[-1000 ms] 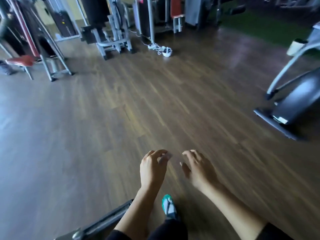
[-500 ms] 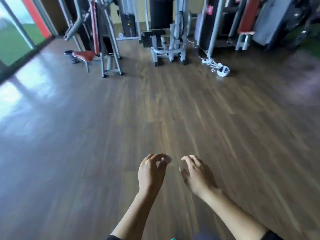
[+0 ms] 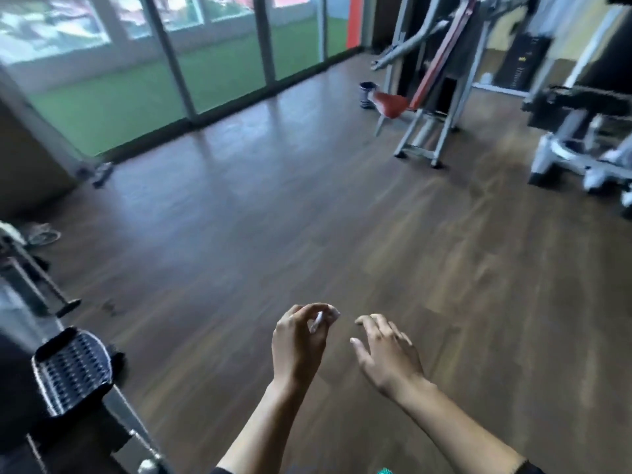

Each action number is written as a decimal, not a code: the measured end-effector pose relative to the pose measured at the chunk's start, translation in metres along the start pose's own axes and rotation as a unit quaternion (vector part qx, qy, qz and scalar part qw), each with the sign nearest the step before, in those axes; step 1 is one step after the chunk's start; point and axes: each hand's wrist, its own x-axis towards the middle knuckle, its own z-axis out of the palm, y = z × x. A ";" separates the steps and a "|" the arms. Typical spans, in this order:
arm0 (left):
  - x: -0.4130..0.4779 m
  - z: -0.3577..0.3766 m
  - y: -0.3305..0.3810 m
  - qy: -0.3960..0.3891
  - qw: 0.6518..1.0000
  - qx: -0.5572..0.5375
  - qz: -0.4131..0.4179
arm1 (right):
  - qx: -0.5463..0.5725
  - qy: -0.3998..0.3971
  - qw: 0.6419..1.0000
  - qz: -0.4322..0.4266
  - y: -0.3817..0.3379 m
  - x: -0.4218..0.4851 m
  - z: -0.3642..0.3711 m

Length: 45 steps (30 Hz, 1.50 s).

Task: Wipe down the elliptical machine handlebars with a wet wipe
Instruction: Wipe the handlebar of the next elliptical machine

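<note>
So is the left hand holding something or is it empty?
Cannot tell. The left hand curls its fingers to the thumb around a small white sliver; blur hides whether that is a wipe or a fingernail.

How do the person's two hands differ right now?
The left hand has curled fingers, with thumb and fingertips pinching a small white scrap too blurred to name. The right hand holds nothing. The left hand is bunched, while the right hand's fingers are spread and loose. Both are bare and hang over the wooden floor, touching no machine.

Below me, glossy wood-plank floor (image 3: 307,234), shiny studded metal pedal plate (image 3: 73,367) left, grey-painted metal machine frame (image 3: 424,138)
</note>
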 end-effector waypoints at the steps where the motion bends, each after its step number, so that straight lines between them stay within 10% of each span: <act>1: 0.018 -0.001 0.000 0.023 1.000 0.001 -0.015 | -0.004 -0.007 1.000 -0.025 -0.003 0.027 -0.006; 26: 0.462 -0.230 -0.210 0.328 0.913 0.083 -0.228 | 0.004 -0.119 0.925 -0.361 -0.388 0.539 0.048; 45: 0.727 -0.358 -0.321 0.528 0.762 0.100 -0.363 | -0.029 -0.168 0.784 -0.597 -0.657 0.826 0.094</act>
